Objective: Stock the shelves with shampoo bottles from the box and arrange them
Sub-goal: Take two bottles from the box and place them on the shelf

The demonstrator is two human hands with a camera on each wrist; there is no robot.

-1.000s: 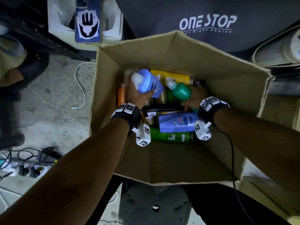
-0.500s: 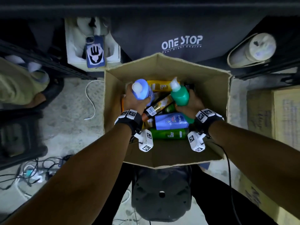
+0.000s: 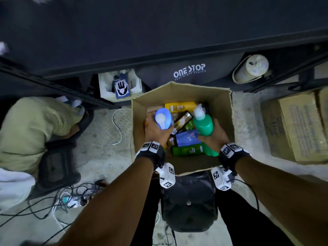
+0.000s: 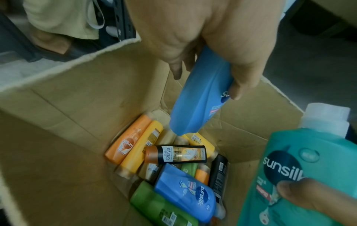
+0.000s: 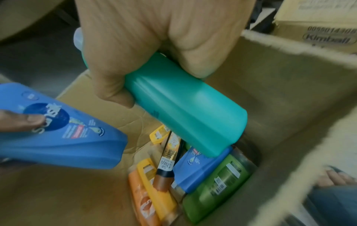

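Note:
An open cardboard box stands on the floor below me. My left hand grips a blue Sunsilk bottle upright above the box, its fingers wrapped round the body. My right hand grips a teal Sunsilk bottle with a white cap, lifted above the box. Inside lie several more bottles: a blue one, a green one, a black Shayla one, yellow and orange ones. A dark shelf edge runs across above the box.
A dark bag marked ONE STOP sits behind the box. A phone lies on a white block at left. Closed cartons stand at right. Another person's leg and sandal are at left. Cables and a power strip lie on the floor.
Both hands have risen out of the box with the blue and teal bottles. My head has pulled back and up, so the box looks smaller and the shelf edge shows.

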